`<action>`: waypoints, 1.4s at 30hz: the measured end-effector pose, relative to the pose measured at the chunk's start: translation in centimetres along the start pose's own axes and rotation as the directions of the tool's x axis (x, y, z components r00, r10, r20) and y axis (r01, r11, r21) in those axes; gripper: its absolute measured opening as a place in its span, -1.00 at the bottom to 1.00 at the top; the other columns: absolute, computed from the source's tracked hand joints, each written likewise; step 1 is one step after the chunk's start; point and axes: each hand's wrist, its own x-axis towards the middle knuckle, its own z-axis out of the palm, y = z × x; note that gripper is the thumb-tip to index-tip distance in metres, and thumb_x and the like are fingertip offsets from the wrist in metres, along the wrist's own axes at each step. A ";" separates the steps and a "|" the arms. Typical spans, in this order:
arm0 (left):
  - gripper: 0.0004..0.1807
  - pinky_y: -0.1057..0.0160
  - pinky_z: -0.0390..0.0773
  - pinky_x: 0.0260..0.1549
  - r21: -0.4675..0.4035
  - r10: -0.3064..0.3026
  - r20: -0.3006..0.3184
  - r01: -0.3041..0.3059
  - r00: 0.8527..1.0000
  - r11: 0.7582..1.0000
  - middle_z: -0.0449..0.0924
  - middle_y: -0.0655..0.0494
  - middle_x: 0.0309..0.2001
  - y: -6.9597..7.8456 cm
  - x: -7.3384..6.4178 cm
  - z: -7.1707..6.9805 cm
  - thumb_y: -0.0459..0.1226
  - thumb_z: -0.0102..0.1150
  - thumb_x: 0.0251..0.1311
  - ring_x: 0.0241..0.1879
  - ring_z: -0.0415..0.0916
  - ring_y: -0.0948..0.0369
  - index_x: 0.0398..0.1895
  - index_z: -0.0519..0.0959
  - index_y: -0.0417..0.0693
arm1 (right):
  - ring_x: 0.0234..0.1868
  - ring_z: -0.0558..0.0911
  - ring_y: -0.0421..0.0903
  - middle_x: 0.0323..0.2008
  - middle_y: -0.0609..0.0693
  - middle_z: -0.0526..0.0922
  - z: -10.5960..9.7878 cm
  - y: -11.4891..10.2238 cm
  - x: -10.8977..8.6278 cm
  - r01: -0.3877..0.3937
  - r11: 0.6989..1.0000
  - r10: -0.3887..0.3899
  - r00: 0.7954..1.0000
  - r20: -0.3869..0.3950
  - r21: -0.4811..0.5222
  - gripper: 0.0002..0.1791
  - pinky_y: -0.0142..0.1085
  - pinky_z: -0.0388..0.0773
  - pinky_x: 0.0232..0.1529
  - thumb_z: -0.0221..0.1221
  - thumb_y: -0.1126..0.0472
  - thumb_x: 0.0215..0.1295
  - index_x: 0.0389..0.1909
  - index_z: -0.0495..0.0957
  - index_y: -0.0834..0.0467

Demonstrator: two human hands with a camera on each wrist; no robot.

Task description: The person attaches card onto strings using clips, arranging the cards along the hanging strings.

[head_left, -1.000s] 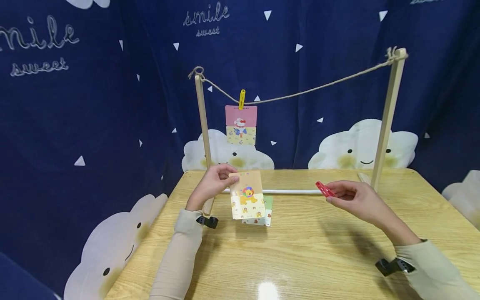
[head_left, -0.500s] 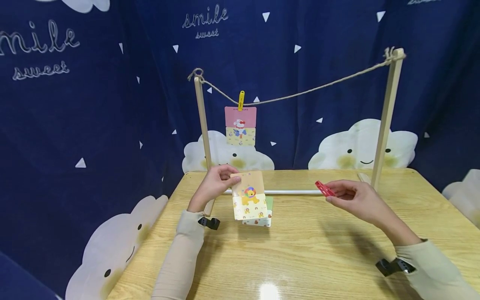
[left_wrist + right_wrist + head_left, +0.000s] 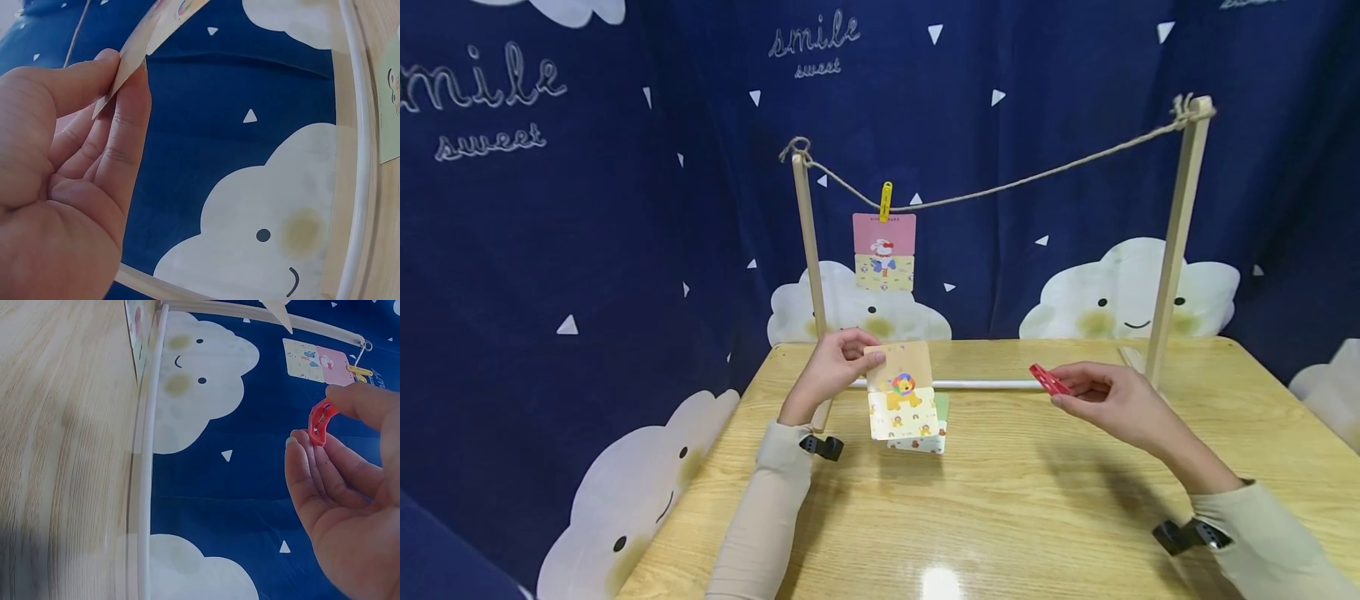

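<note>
Left of centre in the head view, the left hand (image 3: 835, 371) pinches a tan-and-cream paper card with a yellow lion print (image 3: 901, 408) by its upper left corner, thumb in front, fingers behind. Right of centre, the right hand (image 3: 1112, 404) holds a small red clip (image 3: 1049, 379) between thumb and fingers. Card and clip are well apart, both lower in frame than the sagging beige twine (image 3: 1022, 180) tied between a left pale wooden post (image 3: 808, 242) and a right pale wooden post (image 3: 1180, 242).

Upper centre-left: a pink-and-yellow card with a white rabbit print (image 3: 884, 250) hangs from the twine under a yellow clip (image 3: 886, 202). Behind the lion card, partly hidden, a green-and-white card (image 3: 940, 425); can't tell whether it lies flat on the light wood-grain surface (image 3: 985, 517).

Step in hand looks like readying a second card for hanging: card and clip gripped, neither at the twine. Next move likely calls for raising the lion card's top edge to the twine right of the yellow clip, then squeezing the red clip and closing it over both. Watch that the slack twine doesn't swing.
</note>
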 end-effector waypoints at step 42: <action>-0.74 0.10 0.68 -0.32 0.018 0.014 -0.094 -0.012 0.995 1.000 0.76 0.03 -0.36 2.8 2.6 1.3 -0.14 0.45 0.28 -0.41 0.69 0.14 -0.12 0.70 -0.11 | -0.27 0.71 -0.20 -0.19 0.10 0.75 -1.4 -1.2 0.9 -0.016 1.000 0.015 0.999 -0.034 -0.020 -0.58 -0.42 0.66 -0.28 0.45 0.10 0.28 0.08 0.67 0.21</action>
